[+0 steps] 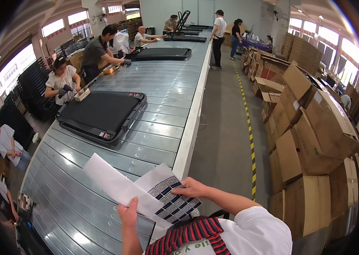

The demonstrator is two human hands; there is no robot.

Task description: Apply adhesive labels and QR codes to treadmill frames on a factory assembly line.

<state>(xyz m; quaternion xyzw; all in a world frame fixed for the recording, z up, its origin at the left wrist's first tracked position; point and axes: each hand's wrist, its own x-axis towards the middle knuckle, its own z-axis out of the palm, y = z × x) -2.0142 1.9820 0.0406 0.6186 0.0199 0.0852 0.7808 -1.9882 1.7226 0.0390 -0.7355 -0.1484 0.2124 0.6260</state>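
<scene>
My left hand point(129, 213) is closed on the lower edge of a blank white paper sheet point(113, 180), thumb on top. Its long end reaches out over the conveyor. In my right hand point(191, 188) is a label sheet point(177, 200), pinched at its upper right, with rows of dark blue and white printed squares. The two sheets overlap in front of my chest, the white one partly covering the label sheet. Beyond them a black treadmill base point(103, 114) lies flat on the metal slat conveyor point(71, 170), apart from both hands.
Farther along stands another black treadmill base point(160, 53). Several people work at the conveyor's left side, one with a power driver point(65, 90). Stacked cardboard boxes point(306, 191) line the right. A yellow-black floor stripe point(249, 138) runs along the aisle.
</scene>
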